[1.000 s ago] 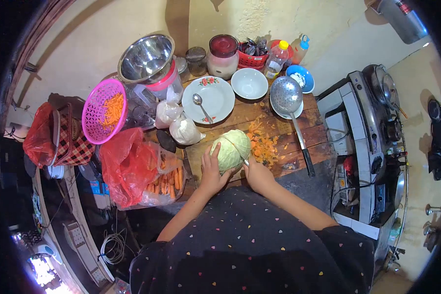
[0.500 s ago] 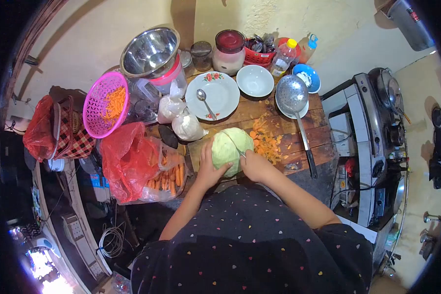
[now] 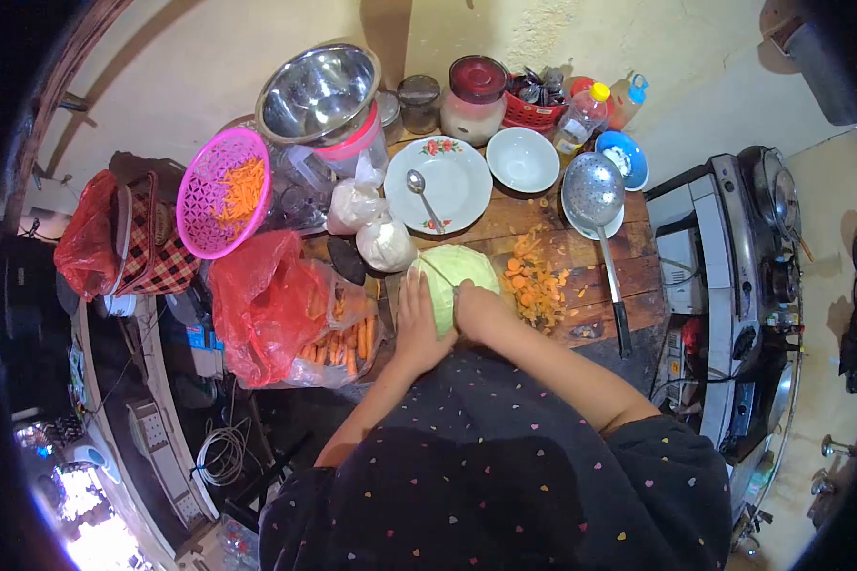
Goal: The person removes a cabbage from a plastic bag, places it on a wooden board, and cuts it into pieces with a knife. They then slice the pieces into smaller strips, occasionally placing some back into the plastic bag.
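A pale green cabbage (image 3: 467,269) sits at the near edge of the wooden table (image 3: 586,276). Against its left side lies my left hand (image 3: 421,324), fingers extended and pointing away from me. My right hand (image 3: 478,312) is closed round the handle of a knife (image 3: 438,273), whose thin blade lies across the top of the cabbage, pointing to the upper left. How deep the blade sits cannot be made out. Carrot pieces and peelings (image 3: 533,285) are scattered just right of the cabbage.
Left are a red plastic bag (image 3: 262,314), whole carrots (image 3: 343,349) and a pink basket of shredded carrot (image 3: 195,205). Behind stand a steel bowl (image 3: 319,95), a floral plate (image 3: 457,181), a white bowl (image 3: 522,160) and jars. A long-handled skimmer (image 3: 593,190) lies right, before the stove (image 3: 733,276).
The camera view has shifted, moving the table items rightward in frame. The knife blade now reaches farther toward the cabbage's upper left, and my right hand is closer to my left.
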A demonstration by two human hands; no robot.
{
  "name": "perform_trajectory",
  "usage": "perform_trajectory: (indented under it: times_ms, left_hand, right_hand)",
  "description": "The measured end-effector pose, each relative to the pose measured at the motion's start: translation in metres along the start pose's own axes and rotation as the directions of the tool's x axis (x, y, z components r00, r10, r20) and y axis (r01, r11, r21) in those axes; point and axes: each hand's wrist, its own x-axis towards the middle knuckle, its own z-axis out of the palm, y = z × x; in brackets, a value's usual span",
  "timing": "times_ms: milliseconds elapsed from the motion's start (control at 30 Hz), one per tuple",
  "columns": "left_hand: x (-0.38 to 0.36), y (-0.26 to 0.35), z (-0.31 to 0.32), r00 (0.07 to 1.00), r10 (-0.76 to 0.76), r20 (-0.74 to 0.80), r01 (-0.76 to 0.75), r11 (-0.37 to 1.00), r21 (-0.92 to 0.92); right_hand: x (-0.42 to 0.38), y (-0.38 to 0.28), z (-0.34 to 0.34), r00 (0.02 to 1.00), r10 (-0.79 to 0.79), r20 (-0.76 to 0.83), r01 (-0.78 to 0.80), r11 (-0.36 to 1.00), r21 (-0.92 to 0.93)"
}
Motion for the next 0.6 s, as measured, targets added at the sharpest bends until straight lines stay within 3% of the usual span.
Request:
perform_trajectory:
  times_ms: [133,300,400,433,600]
  left_hand:
    - [0.004,0.02,0.0,0.999,0.013,0.034,-0.013,1.0,0.001]
    - [-0.001,0.022,0.017,0.996,0.083,0.031,-0.08,0.992,-0.094]
    - [0.004,0.028,0.021,0.997,-0.071,0.016,0.072,0.992,-0.099]
    - [0.003,0.029,0.021,0.999,-0.046,0.022,0.047,0.996,-0.081]
    - [0.007,0.028,0.018,1.0,0.018,0.014,-0.017,0.998,-0.062]
  right_hand:
    - [0.002,0.018,-0.008,0.994,-0.095,0.045,0.095,0.995,0.0]
    - [-0.027,0.023,-0.01,0.994,0.079,0.071,-0.077,0.997,-0.027]
    - [-0.064,0.016,-0.036,0.986,0.139,0.095,-0.136,0.99,-0.038]
    - [-0.074,0.017,-0.042,0.982,0.156,0.103,-0.153,0.988,-0.036]
    - [-0.072,0.037,-0.02,0.995,0.099,0.028,-0.099,0.995,-0.005]
